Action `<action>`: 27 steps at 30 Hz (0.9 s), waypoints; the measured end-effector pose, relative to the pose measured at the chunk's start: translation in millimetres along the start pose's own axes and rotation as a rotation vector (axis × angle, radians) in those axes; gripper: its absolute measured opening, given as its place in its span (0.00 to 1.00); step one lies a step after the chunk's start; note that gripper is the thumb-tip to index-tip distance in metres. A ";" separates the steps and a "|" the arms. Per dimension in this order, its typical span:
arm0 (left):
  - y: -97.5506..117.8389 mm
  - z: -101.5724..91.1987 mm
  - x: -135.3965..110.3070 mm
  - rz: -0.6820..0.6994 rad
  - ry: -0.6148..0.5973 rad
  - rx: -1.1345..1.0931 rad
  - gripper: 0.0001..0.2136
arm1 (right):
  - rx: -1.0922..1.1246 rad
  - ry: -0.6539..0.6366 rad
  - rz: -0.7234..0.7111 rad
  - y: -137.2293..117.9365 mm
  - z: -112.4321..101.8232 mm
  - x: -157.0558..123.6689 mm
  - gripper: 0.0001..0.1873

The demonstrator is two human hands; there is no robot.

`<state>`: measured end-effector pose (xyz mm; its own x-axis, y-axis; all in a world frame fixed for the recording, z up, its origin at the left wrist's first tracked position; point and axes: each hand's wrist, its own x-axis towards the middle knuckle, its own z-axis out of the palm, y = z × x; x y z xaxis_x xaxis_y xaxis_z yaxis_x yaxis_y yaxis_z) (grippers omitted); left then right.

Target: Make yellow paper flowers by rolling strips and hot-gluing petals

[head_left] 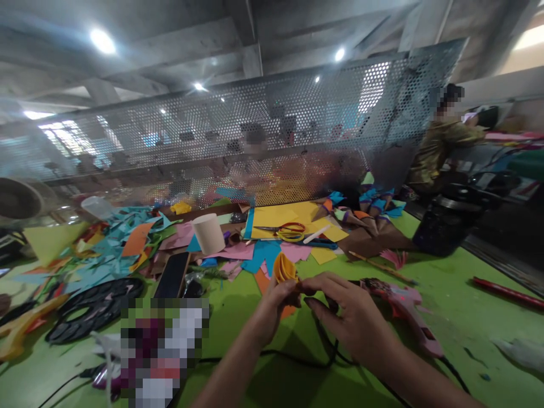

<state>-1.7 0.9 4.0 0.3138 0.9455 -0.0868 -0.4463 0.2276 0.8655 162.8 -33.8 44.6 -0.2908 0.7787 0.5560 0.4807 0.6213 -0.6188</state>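
My left hand is closed on a yellow-orange folded paper piece, whose curved layers rise above my thumb. My right hand comes in from the right with its fingers curled. Its index fingertip meets the lower right side of the paper piece, and its thumb tip sits just below. Whatever lies between those fingertips is too small to make out. Just right of my right hand, a pink glue gun lies on the green table. A black cord runs beneath both hands.
Scissors with yellow handles rest on yellow sheets behind my hands. A white paper roll, a phone and a black round tray are to the left. A dark jug stands right; a perforated metal screen closes the back.
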 end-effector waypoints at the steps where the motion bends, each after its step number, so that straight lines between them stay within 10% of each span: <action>1: -0.7 -0.5 0.4 0.002 -0.003 -0.006 0.18 | -0.015 0.003 -0.010 -0.4 0.2 0.3 0.14; 27: 5.0 2.5 -0.5 -0.009 -0.017 0.045 0.19 | -0.152 0.021 -0.102 1.1 -2.7 -1.1 0.11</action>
<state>-2.0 1.0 9.6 0.3318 0.9394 -0.0866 -0.4053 0.2249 0.8861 165.9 -34.2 44.8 -0.3283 0.7092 0.6239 0.5696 0.6755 -0.4682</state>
